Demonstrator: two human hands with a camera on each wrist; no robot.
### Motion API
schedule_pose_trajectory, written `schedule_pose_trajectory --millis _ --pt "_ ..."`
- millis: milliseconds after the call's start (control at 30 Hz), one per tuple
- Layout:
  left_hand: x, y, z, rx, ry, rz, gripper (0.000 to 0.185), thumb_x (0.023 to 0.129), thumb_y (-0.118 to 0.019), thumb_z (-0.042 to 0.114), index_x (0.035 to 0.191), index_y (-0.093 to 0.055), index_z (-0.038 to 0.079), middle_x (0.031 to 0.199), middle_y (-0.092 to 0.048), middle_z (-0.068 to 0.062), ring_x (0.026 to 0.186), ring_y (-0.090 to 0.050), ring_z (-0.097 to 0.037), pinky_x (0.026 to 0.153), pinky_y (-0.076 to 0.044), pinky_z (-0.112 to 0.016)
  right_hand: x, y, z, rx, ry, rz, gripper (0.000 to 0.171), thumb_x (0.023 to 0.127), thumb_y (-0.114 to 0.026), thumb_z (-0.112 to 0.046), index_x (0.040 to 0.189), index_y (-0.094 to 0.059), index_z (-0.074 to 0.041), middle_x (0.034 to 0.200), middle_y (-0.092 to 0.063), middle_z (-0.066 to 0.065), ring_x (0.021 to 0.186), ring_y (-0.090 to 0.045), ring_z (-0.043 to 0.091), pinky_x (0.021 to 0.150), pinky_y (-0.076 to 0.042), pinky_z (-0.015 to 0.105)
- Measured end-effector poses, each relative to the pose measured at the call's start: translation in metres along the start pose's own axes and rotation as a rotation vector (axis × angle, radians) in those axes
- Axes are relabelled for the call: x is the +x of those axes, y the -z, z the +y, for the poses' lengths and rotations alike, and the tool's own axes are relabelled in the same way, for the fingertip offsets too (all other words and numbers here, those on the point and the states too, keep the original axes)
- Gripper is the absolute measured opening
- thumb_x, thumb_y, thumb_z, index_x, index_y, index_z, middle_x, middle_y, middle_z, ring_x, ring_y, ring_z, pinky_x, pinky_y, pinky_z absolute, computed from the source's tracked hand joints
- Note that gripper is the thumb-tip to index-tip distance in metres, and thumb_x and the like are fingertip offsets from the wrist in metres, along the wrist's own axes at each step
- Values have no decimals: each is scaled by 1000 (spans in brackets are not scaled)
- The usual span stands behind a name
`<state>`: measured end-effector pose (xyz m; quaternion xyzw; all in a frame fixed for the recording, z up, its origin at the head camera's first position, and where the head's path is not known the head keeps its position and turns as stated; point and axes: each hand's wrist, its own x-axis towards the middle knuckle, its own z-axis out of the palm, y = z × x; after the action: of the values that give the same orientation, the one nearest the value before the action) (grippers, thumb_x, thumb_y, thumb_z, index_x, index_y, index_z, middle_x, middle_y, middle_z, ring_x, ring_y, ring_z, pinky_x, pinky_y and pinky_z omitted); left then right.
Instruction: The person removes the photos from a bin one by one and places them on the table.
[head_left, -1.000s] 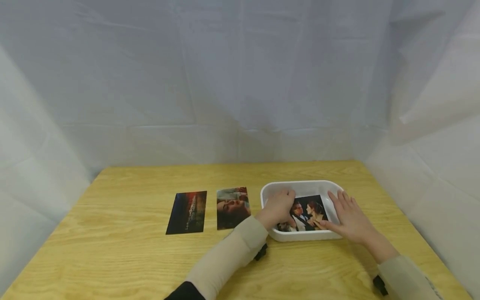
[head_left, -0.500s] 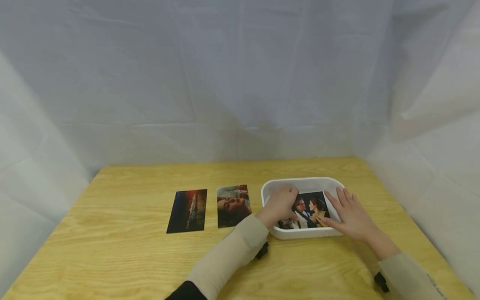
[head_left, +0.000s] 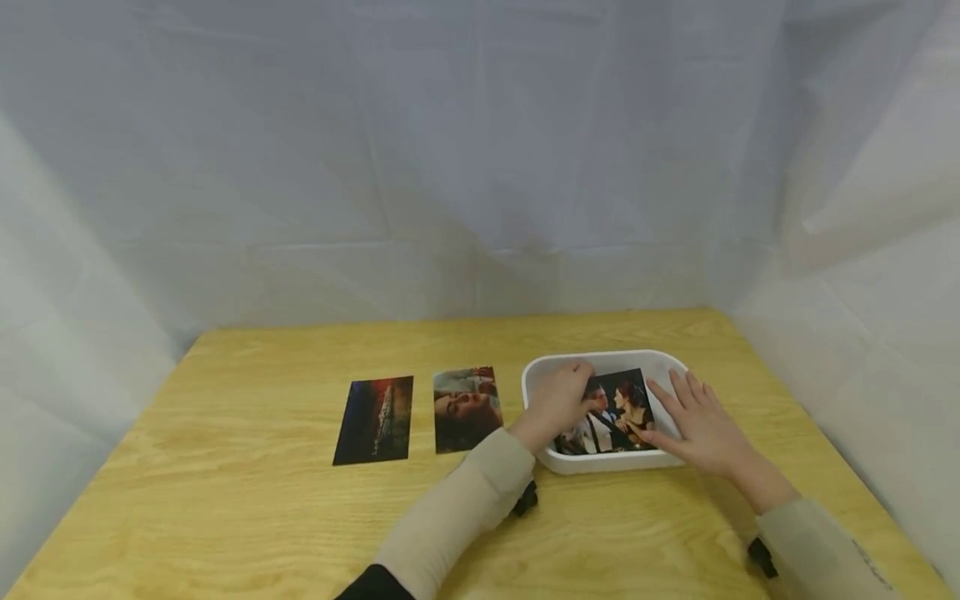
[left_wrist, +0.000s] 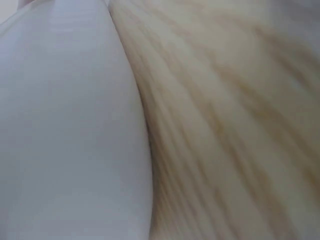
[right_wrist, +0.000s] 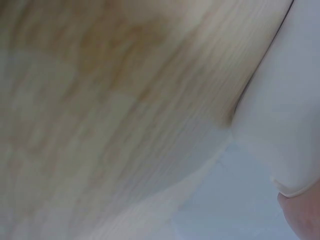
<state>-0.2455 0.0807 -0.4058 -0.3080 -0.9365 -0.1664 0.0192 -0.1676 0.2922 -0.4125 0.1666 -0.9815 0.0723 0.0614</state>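
Note:
A white tray (head_left: 542,367) stands at the right of the table in the head view. In it is a photo (head_left: 633,408) of two people, tilted with its far edge a little raised. My left hand (head_left: 558,402) reaches over the tray's left side and pinches the photo's left part, covering that edge. My right hand (head_left: 708,427) lies over the tray's right rim with fingers spread. Its thumb is near the photo's lower right corner; contact cannot be told. Both wrist views show mostly the tray's outer wall (left_wrist: 75,125) and wood, with a fingertip (right_wrist: 305,212) at the right wrist view's edge.
Two more photos lie flat left of the tray: one of a face (head_left: 467,412) and a dark one of a ship (head_left: 375,421). The wooden table (head_left: 262,517) is enclosed by white sheeting (head_left: 450,167) at the back and sides.
The photo in the tray has shifted slightly and its far edge has come up, with my left hand on it. My right hand has hardly moved. The head view has tilted a little.

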Motion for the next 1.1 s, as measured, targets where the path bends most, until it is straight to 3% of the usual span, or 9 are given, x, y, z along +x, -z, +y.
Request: schedule_pose_trajectory --millis 200,367,567,733,867,1100 --pt "1 4 1 25 68 107 32 87 -57 27 116 -52 13 105 -54 -3 61 -51 -10 49 -40 -22 0 1 1 6 5 8 78 83 -49 -52 137 -28 -1 139 -12 32 125 -9 48 96 -11 59" --pt "1 8 2 31 113 225 29 87 -56 27 112 -55 12 102 -54 -3 59 -52 -11 50 -42 -25 1 1 2 19 9 10 76 84 -49 -51 138 -27 -2 139 -10 32 125 -7 48 96 -10 59" --pt "3 10 -8 -131 174 392 26 87 -56 16 112 -56 9 101 -56 -6 79 -58 -18 64 -47 -30 3 0 3 27 10 10 75 84 -49 -50 138 -28 -3 139 -9 31 125 -6 48 96 -9 60" --pt "0 18 -25 -385 169 506 26 83 -50 -3 109 -55 -2 102 -55 -15 91 -55 -27 78 -44 -35 4 -2 2 14 16 3 73 84 -49 -51 136 -32 -2 138 -12 32 124 -8 50 96 -10 60" --pt "-5 31 -33 -662 191 475 27 82 -46 -8 108 -53 -5 101 -54 -18 93 -54 -29 80 -43 -36 5 0 3 5 16 2 72 84 -49 -51 135 -34 -2 138 -14 32 124 -9 50 96 -10 60" --pt "-16 49 -44 -980 382 321 21 84 -50 -6 105 -51 -3 99 -53 -16 88 -53 -25 70 -46 -32 5 2 3 2 12 -7 71 84 -48 -51 135 -34 -3 138 -14 32 124 -8 49 96 -10 60"
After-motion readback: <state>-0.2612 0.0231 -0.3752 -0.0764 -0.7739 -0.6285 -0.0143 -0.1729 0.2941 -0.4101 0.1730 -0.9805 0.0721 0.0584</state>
